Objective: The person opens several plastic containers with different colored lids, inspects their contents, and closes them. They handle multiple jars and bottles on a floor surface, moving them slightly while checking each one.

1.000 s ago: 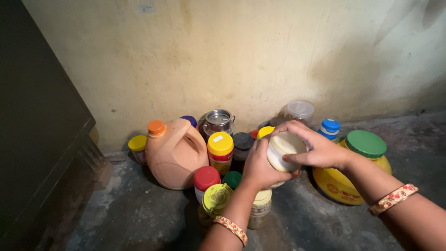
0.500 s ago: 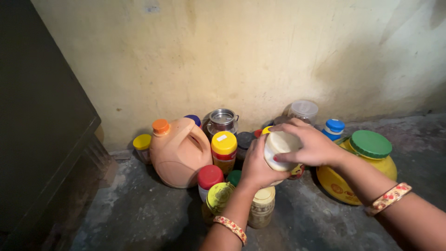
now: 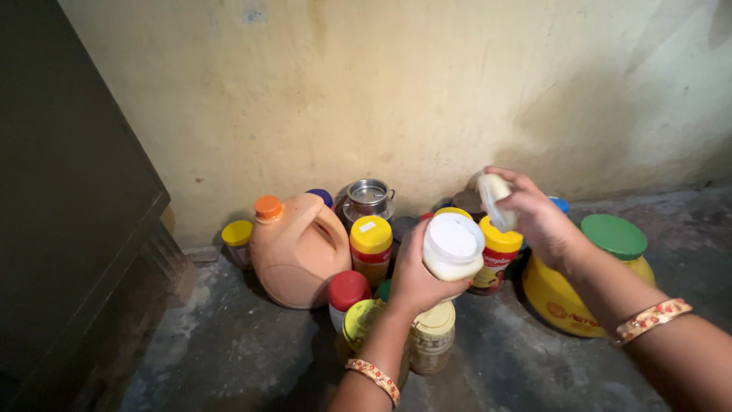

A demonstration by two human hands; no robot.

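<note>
My left hand (image 3: 412, 275) grips a white jar (image 3: 453, 248), which is open at the top and shows white contents. My right hand (image 3: 534, 217) is raised just right of it and holds the jar's white lid (image 3: 494, 194) clear of the mouth. Both hands hover above a cluster of jars and bottles on the floor by the wall. Each wrist wears a patterned bangle.
An orange jug (image 3: 296, 244) with an orange cap stands at the left. A yellow-lidded jar (image 3: 370, 248), a steel can (image 3: 366, 200), a red-capped jar (image 3: 348, 294), a cream-lidded jar (image 3: 433, 336) and a big yellow container with green lid (image 3: 595, 275) surround them. A dark cabinet (image 3: 69, 229) is at left.
My right hand has lifted the lid off the white jar and moved up and to the right; the jar's contents now show. The view has shifted slightly.
</note>
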